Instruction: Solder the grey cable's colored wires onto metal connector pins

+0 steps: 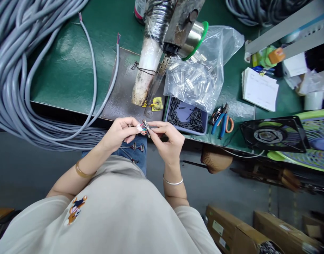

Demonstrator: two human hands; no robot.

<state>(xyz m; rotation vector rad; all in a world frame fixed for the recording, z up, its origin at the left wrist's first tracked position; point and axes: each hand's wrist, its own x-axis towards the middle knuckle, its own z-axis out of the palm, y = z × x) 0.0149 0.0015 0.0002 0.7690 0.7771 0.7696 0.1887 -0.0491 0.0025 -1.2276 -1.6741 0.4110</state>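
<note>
My left hand (118, 133) pinches the end of a multi-core cable, whose thin coloured wires (142, 129) fan out towards the right. In my right hand (167, 139) a small metal cable connector (146, 128) is held between thumb and fingertips, up against those wires. Whether every wire is joined to the connector is too small to tell. Both hands are closed, just off the bench's front edge. Over my lap hang finished-looking cable ends with connectors (137, 146). Beyond my hands, a soldering iron (159, 79) points down at a yellow sponge (157, 103).
Thick coils of grey cable (8, 70) fill the left side. A purple tray (187, 131) of black sleeves stands beside a clear bag (217, 53) of metal parts. Blue-handled pliers (223, 125), a black fan (273, 134) and a paper pad (259, 90) lie to the right.
</note>
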